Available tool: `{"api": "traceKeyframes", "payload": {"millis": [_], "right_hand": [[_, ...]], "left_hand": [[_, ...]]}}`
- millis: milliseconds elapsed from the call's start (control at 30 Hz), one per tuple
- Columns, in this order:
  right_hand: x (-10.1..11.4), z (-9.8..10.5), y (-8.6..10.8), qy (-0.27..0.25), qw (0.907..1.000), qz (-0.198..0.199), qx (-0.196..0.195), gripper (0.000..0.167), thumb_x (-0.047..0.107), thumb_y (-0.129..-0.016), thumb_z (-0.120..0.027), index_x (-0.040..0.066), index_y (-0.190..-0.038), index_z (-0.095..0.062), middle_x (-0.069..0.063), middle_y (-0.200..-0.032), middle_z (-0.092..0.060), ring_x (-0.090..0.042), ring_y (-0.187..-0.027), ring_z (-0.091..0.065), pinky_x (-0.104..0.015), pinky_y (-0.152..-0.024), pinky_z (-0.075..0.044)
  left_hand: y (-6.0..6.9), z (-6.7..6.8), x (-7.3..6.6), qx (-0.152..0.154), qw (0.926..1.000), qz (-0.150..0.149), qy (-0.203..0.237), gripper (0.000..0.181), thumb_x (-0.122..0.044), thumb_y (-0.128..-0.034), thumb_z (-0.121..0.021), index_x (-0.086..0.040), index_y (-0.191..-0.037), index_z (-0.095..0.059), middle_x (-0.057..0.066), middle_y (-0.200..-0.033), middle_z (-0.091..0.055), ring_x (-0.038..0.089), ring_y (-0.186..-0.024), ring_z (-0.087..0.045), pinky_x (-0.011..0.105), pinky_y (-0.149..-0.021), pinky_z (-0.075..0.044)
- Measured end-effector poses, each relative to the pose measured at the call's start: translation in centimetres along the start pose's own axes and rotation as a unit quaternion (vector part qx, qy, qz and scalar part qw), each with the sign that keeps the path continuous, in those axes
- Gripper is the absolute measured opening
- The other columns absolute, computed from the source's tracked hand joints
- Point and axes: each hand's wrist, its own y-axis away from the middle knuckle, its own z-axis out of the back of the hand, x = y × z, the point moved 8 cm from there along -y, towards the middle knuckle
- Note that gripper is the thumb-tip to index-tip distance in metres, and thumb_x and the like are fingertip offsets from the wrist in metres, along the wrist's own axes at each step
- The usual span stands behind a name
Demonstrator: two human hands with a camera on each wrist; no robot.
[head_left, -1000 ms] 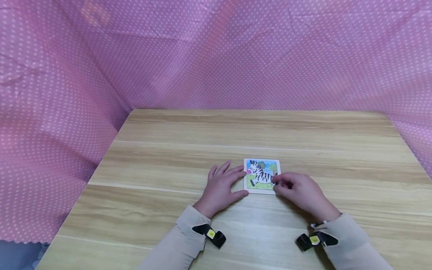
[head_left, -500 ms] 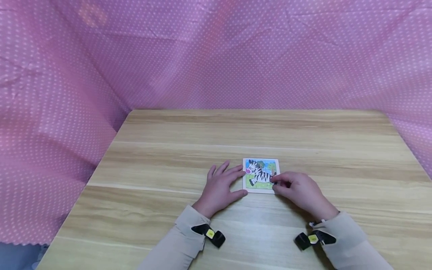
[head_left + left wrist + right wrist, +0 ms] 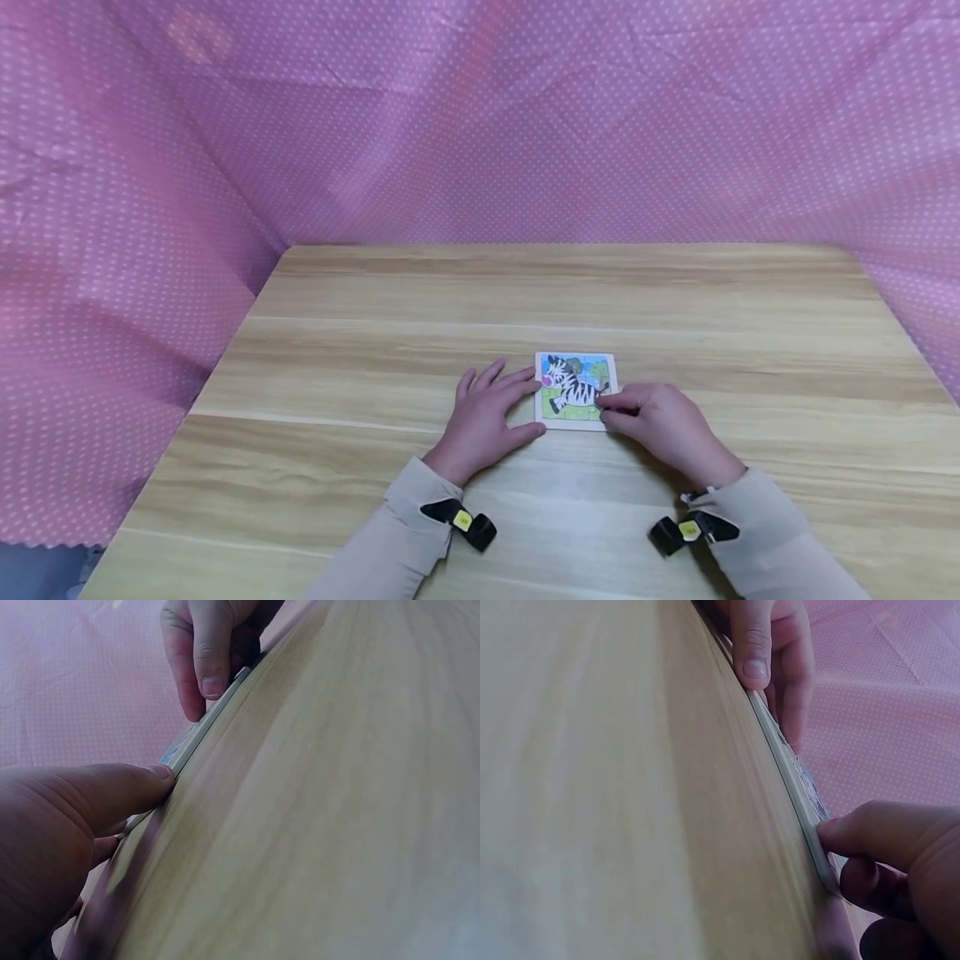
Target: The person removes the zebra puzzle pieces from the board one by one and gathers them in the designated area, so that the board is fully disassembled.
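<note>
A small square zebra jigsaw puzzle (image 3: pixel 570 392) in a white frame lies flat on the wooden table. My left hand (image 3: pixel 483 421) has its fingers spread, with thumb and forefinger at the frame's left edge. In the left wrist view, the left thumb (image 3: pixel 139 787) presses against that edge. My right hand (image 3: pixel 667 425) is over the puzzle's lower right, thumb and forefinger tips close together on the zebra's hind part; its other fingers are curled under. Whether a puzzle piece is between those tips is hidden. In the right wrist view, the right thumb (image 3: pixel 862 829) touches the frame's edge (image 3: pixel 791 780).
The light wooden table (image 3: pixel 420 317) extends around the puzzle on all sides. Pink dotted cloth (image 3: pixel 480 125) hangs behind it and down the left and right sides. A black camera strap (image 3: pixel 459 517) sits on each sleeve's cuff.
The head view has shifted slightly, so everything sits a little further left. The right forefinger looks straighter and lower over the zebra's hind part. The left hand stays at the frame's edge.
</note>
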Motion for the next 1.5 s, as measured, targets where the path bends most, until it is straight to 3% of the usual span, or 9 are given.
{"api": "traceKeyframes", "payload": {"millis": [400, 733, 967, 1500], "right_hand": [[0.11, -0.53, -0.46, -0.006, 1.0000, -0.007, -0.003, 0.019, 0.021, -0.091, -0.074, 0.019, -0.108, -0.080, 0.005, -0.096, -0.073, -0.012, -0.077, -0.058, -0.031, -0.070, -0.045], [-0.16, -0.42, -0.25, -0.013, 0.9998, -0.011, -0.005, 0.017, 0.022, -0.091, -0.074, 0.022, -0.108, -0.080, 0.005, -0.102, -0.074, -0.012, -0.089, -0.065, -0.039, -0.080, -0.051], [-0.30, -0.03, 0.14, -0.022, 0.9991, -0.002, -0.036, 0.015, 0.023, -0.093, -0.072, 0.019, -0.106, -0.079, 0.002, -0.105, -0.075, -0.020, -0.099, -0.068, -0.048, -0.088, -0.053], [-0.64, 0.03, 0.02, -0.039, 0.9983, -0.006, -0.043, 0.013, 0.022, -0.094, -0.071, 0.020, -0.103, -0.079, 0.002, -0.105, -0.075, -0.020, -0.100, -0.068, -0.048, -0.089, -0.052]], "left_hand": [[0.43, 0.15, 0.60, -0.002, 0.9999, 0.009, 0.006, 0.061, -0.048, -0.0862, -0.075, -0.026, -0.140, -0.059, -0.013, -0.154, -0.044, 0.025, -0.151, -0.023, 0.059, -0.119, -0.004], [0.41, -0.20, 0.66, 0.000, 1.0000, 0.009, 0.005, 0.061, -0.049, -0.0867, -0.074, -0.027, -0.141, -0.058, -0.014, -0.155, -0.043, 0.025, -0.151, -0.023, 0.059, -0.119, -0.004], [0.36, -0.31, 0.49, 0.004, 1.0000, 0.008, -0.001, 0.060, -0.050, -0.0871, -0.074, -0.027, -0.141, -0.059, -0.014, -0.155, -0.043, 0.026, -0.151, -0.023, 0.060, -0.119, -0.005], [0.25, -0.16, 0.40, 0.004, 0.9999, 0.011, 0.003, 0.061, -0.050, -0.0871, -0.074, -0.027, -0.141, -0.058, -0.013, -0.155, -0.044, 0.026, -0.151, -0.023, 0.060, -0.119, -0.005]]}}
